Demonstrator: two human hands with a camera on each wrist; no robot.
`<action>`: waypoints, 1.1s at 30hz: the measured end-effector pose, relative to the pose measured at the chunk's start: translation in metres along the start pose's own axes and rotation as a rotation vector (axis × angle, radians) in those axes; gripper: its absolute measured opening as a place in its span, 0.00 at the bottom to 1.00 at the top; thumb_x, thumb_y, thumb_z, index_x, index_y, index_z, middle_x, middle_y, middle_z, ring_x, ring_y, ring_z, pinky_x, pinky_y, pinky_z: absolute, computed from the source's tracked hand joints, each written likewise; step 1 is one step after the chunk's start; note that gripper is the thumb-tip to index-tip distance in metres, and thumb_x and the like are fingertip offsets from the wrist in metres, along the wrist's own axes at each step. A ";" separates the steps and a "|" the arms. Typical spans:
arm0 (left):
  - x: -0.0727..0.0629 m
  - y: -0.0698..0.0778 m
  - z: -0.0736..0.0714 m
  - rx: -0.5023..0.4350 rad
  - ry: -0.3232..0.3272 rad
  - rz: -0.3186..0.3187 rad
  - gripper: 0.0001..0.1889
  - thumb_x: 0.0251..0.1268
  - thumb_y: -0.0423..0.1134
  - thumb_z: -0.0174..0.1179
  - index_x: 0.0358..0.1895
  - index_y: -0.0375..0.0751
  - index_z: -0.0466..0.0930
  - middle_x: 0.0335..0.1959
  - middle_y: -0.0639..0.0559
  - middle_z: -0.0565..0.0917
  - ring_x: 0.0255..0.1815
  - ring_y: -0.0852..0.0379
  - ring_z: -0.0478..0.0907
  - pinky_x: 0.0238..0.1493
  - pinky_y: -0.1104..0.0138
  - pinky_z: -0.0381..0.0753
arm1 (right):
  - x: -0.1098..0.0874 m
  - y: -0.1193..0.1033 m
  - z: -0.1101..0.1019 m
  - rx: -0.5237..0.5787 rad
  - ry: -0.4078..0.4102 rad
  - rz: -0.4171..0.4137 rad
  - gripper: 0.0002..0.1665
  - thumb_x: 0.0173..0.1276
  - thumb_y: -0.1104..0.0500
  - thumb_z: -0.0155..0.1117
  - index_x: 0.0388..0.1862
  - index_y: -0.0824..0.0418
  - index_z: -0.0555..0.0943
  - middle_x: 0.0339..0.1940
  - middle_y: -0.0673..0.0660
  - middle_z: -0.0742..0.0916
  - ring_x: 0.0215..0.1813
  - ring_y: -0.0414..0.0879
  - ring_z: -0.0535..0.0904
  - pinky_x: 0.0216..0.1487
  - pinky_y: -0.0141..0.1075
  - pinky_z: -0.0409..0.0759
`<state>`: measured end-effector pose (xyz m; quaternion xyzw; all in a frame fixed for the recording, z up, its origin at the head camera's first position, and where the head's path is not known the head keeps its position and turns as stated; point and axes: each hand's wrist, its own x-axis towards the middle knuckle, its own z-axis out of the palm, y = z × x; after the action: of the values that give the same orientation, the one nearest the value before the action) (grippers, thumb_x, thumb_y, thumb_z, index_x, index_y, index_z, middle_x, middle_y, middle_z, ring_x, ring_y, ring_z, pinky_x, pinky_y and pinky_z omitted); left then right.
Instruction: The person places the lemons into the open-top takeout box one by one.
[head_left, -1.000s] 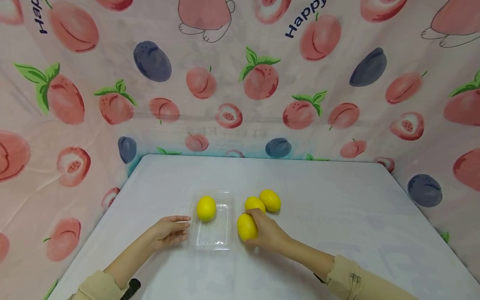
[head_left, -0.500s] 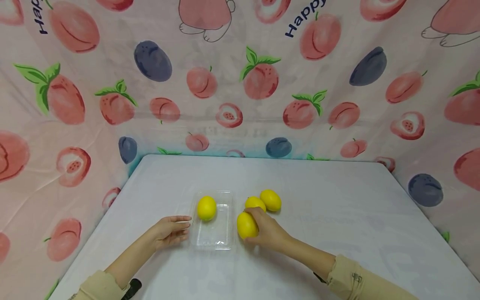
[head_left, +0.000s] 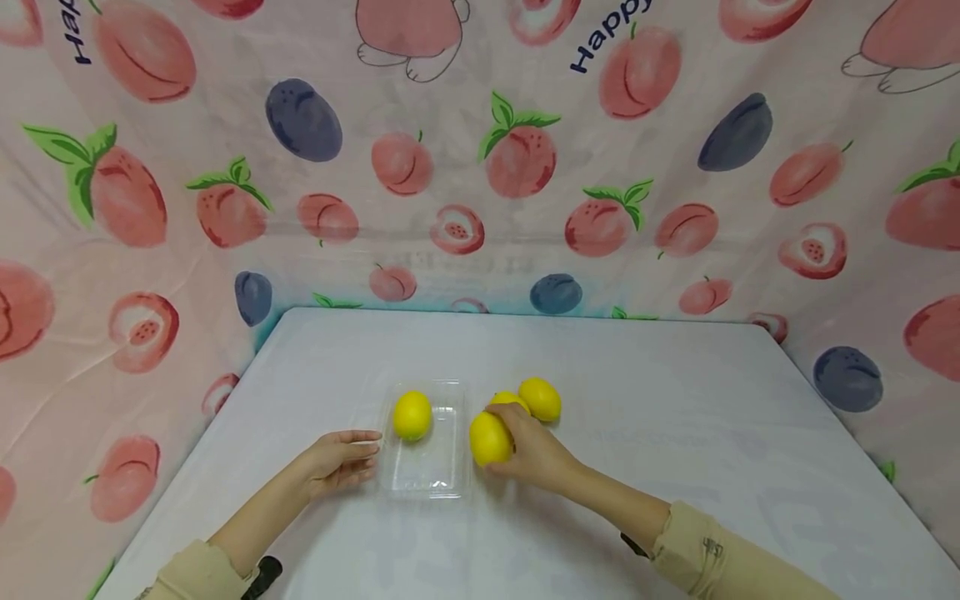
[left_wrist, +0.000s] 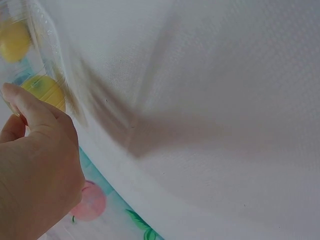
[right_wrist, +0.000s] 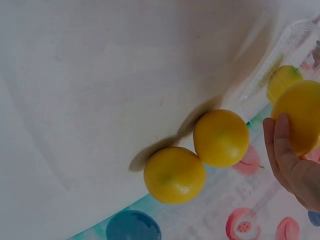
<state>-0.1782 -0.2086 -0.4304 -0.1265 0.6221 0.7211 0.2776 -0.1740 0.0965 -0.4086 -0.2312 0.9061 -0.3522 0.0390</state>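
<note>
My right hand (head_left: 536, 450) grips a yellow lemon (head_left: 489, 439) just right of a clear plastic container (head_left: 424, 480). In the right wrist view the fingers wrap the side of this held lemon (right_wrist: 298, 112). One lemon (head_left: 412, 416) lies in the far left part of the container. Two more, a lemon (head_left: 540, 399) and a partly hidden lemon (head_left: 507, 398), sit together beyond my right hand. At the container's left side is my left hand (head_left: 337, 463), its relaxed fingers right at the rim. The left wrist view shows that hand (left_wrist: 42, 155) beside the clear wall.
A white-covered table (head_left: 660, 400) lies under everything. A fruit-print cloth (head_left: 465, 167) hangs behind and along both sides, meeting the table's far edge. The container stands between the hands, with its open top showing.
My right hand has lifted the lemon slightly, moving it away from me and a little left toward the container. The left hand stays at the container's side.
</note>
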 end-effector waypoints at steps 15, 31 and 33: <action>0.000 0.009 0.005 0.027 0.012 -0.013 0.12 0.66 0.29 0.55 0.52 0.33 0.74 0.24 0.55 0.79 0.24 0.65 0.79 0.35 0.71 0.85 | 0.008 -0.011 -0.008 0.035 0.024 0.055 0.39 0.51 0.62 0.74 0.62 0.66 0.68 0.58 0.61 0.77 0.58 0.54 0.74 0.63 0.50 0.74; 0.000 0.003 0.000 0.014 0.010 -0.004 0.15 0.66 0.29 0.55 0.55 0.31 0.73 0.25 0.55 0.80 0.25 0.64 0.80 0.36 0.71 0.85 | 0.035 -0.019 0.003 0.047 -0.018 0.054 0.39 0.55 0.57 0.72 0.63 0.65 0.66 0.58 0.62 0.76 0.56 0.53 0.74 0.63 0.47 0.75; 0.000 0.002 0.000 0.012 0.003 -0.004 0.15 0.66 0.29 0.55 0.55 0.31 0.73 0.26 0.56 0.80 0.25 0.64 0.80 0.36 0.71 0.85 | 0.039 -0.020 0.004 0.055 -0.023 0.063 0.40 0.55 0.56 0.72 0.64 0.65 0.66 0.58 0.62 0.75 0.56 0.53 0.74 0.62 0.47 0.76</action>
<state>-0.1789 -0.2093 -0.4288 -0.1270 0.6264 0.7167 0.2790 -0.1997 0.0636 -0.3951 -0.2054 0.9024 -0.3728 0.0668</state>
